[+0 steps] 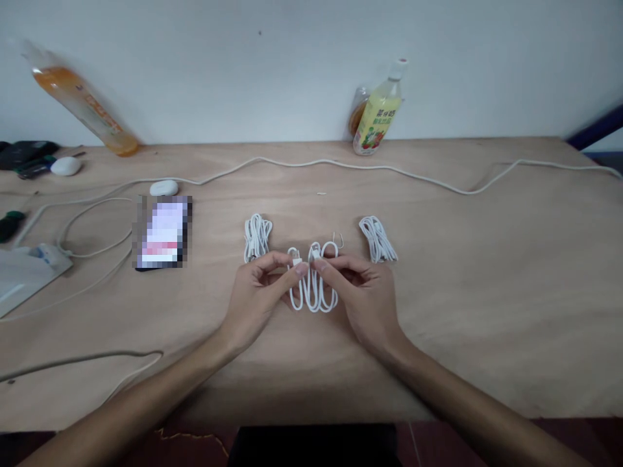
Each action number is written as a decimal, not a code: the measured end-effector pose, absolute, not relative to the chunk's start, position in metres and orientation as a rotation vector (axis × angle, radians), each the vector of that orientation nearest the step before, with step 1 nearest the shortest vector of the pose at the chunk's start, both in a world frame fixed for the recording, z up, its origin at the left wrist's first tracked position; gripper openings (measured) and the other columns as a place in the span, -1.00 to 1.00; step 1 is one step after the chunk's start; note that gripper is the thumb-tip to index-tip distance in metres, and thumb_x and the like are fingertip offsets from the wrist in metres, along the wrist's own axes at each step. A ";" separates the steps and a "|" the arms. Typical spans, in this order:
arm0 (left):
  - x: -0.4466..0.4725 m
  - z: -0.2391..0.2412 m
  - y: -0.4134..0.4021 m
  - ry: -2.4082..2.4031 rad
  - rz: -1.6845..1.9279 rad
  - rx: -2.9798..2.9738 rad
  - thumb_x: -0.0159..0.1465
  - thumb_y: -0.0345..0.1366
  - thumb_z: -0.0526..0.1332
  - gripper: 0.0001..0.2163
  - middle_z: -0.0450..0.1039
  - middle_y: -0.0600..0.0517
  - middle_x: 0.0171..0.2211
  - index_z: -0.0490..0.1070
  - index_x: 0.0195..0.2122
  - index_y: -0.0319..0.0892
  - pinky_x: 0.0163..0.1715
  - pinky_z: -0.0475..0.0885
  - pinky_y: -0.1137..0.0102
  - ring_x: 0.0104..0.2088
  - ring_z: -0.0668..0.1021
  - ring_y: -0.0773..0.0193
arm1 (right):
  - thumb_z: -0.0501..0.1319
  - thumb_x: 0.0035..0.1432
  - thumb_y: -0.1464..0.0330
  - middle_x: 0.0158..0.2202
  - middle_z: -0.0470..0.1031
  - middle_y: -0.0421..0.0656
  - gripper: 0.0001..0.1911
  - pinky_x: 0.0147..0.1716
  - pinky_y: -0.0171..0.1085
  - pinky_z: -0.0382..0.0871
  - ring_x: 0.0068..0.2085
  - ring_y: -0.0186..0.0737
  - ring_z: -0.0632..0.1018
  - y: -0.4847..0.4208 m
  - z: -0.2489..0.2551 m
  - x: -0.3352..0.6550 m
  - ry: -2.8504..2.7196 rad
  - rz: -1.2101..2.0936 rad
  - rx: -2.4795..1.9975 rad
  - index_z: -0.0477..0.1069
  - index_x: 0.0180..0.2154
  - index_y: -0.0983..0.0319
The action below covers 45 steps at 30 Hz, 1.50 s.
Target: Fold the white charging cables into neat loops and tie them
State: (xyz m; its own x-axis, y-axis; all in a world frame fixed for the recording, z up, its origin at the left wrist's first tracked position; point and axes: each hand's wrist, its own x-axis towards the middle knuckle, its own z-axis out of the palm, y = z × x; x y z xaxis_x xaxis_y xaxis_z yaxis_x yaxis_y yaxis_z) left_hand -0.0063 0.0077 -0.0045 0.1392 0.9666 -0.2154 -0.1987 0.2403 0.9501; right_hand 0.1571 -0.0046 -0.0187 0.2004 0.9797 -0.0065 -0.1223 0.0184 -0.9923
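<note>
Between my two hands is a white USB cable [314,299], gathered in several loose loops just above the wooden table. My left hand [260,288] pinches one end of it by the white plug with a metal tip. With thumb and forefinger, my right hand [367,292] grips the cable's other connector and part of the loops. A bundled white cable [257,237] lies just beyond my left hand. Another bundled white cable [377,240] rests past my right hand. A small bent white tie [337,240] sits behind the loops.
A phone [163,232] and a white earbud case [164,188] lie to the left. A long white cord [341,165] crosses the table's back. An orange drink bottle [87,107] and a yellow drink bottle [378,117] lean near the wall. Loose cords lie at left.
</note>
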 end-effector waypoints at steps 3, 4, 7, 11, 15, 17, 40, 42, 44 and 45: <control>-0.007 -0.005 0.007 1.048 1.053 0.928 0.04 -0.25 0.66 -0.68 0.67 0.09 -0.39 0.58 -0.31 -0.19 -0.62 0.59 0.50 -0.50 0.64 0.32 | 0.51 0.12 0.24 -0.41 0.73 -0.21 -0.92 -0.33 -0.24 0.59 -0.36 -0.21 0.67 -0.002 -0.020 0.159 -0.886 1.243 -1.128 0.76 -0.39 0.07; -0.007 -0.005 0.007 1.045 1.050 0.934 0.05 -0.26 0.66 -0.67 0.69 0.07 -0.33 0.56 -0.30 -0.19 -0.63 0.60 0.49 -0.49 0.65 0.31 | 0.51 0.13 0.22 -0.43 0.71 -0.22 -0.90 -0.34 -0.26 0.59 -0.37 -0.23 0.66 -0.001 -0.020 0.160 -0.853 1.279 -1.107 0.75 -0.39 0.08; -0.007 -0.006 0.007 1.035 1.053 0.964 0.14 -0.23 0.61 -0.69 0.72 0.00 -0.20 0.53 -0.26 -0.19 -0.61 0.63 0.47 -0.49 0.67 0.31 | 0.53 0.13 0.18 -0.42 0.70 -0.24 -0.84 -0.36 -0.31 0.55 -0.39 -0.29 0.63 0.000 -0.021 0.160 -0.773 1.349 -1.059 0.72 -0.39 0.10; -0.007 -0.005 0.008 0.972 1.041 0.962 0.28 -0.15 0.52 -0.71 0.72 -0.02 -0.21 0.48 -0.17 -0.16 -0.57 0.67 0.44 -0.47 0.71 0.27 | 0.56 0.12 0.14 -0.36 0.71 -0.23 -0.76 -0.36 -0.33 0.53 -0.38 -0.30 0.63 0.001 -0.022 0.160 -0.746 1.375 -1.041 0.66 -0.36 0.14; -0.007 -0.006 0.005 0.975 1.060 0.915 0.35 -0.10 0.46 -0.69 0.71 0.00 -0.22 0.42 -0.08 -0.12 -0.58 0.66 0.42 -0.47 0.74 0.20 | 0.55 0.14 0.07 -0.33 0.69 -0.27 -0.68 -0.41 -0.33 0.54 -0.39 -0.29 0.63 0.002 -0.023 0.161 -0.706 1.368 -1.022 0.59 -0.29 0.13; -0.008 -0.006 0.003 0.970 1.055 0.904 0.39 -0.08 0.42 -0.68 0.71 -0.01 -0.22 0.43 0.02 -0.11 -0.58 0.66 0.40 -0.45 0.75 0.16 | 0.54 0.15 0.04 -0.33 0.68 -0.28 -0.65 -0.40 -0.29 0.57 -0.38 -0.26 0.65 0.002 -0.024 0.162 -0.686 1.368 -1.018 0.53 -0.26 0.11; -0.009 -0.002 0.006 0.652 0.824 0.582 0.54 -0.12 0.23 -0.72 0.63 -0.14 -0.18 0.64 -0.06 -0.21 -0.45 0.70 0.36 -0.30 0.64 0.16 | 0.49 0.23 0.06 -0.02 0.77 -0.11 -0.61 -0.28 -0.19 0.67 -0.08 -0.03 0.75 -0.002 -0.012 0.163 -0.782 1.606 -0.936 0.67 0.01 0.08; -0.007 -0.001 0.004 0.661 0.850 0.570 0.54 -0.14 0.21 -0.73 0.61 -0.12 -0.21 0.63 -0.06 -0.20 -0.43 0.68 0.36 -0.28 0.62 0.15 | 0.50 0.21 0.06 -0.04 0.78 -0.10 -0.64 -0.27 -0.18 0.68 -0.06 -0.01 0.75 -0.002 -0.012 0.162 -0.789 1.606 -0.917 0.70 -0.04 0.10; -0.005 0.001 0.003 0.677 0.886 0.547 0.52 -0.16 0.25 -0.78 0.56 -0.07 -0.27 0.61 -0.12 -0.19 -0.41 0.64 0.39 -0.32 0.58 0.20 | 0.51 0.21 0.07 -0.06 0.79 -0.10 -0.66 -0.25 -0.15 0.70 -0.07 0.00 0.76 -0.002 -0.012 0.162 -0.779 1.611 -0.893 0.72 -0.07 0.09; -0.005 0.002 0.003 0.684 0.899 0.539 0.49 -0.15 0.29 -0.79 0.53 -0.03 -0.30 0.60 -0.15 -0.18 -0.41 0.61 0.41 -0.35 0.56 0.24 | 0.52 0.21 0.08 -0.07 0.79 -0.11 -0.67 -0.24 -0.13 0.71 -0.07 0.00 0.76 -0.002 -0.011 0.162 -0.769 1.620 -0.879 0.72 -0.07 0.09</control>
State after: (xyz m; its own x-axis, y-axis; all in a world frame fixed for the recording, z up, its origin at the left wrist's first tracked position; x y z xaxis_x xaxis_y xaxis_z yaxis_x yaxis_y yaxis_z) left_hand -0.0045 0.0028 0.0018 0.4409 0.8435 -0.3067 -0.5202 0.5186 0.6786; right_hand 0.1616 -0.0021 -0.0111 -0.1401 0.9781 -0.1540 -0.4988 -0.2041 -0.8424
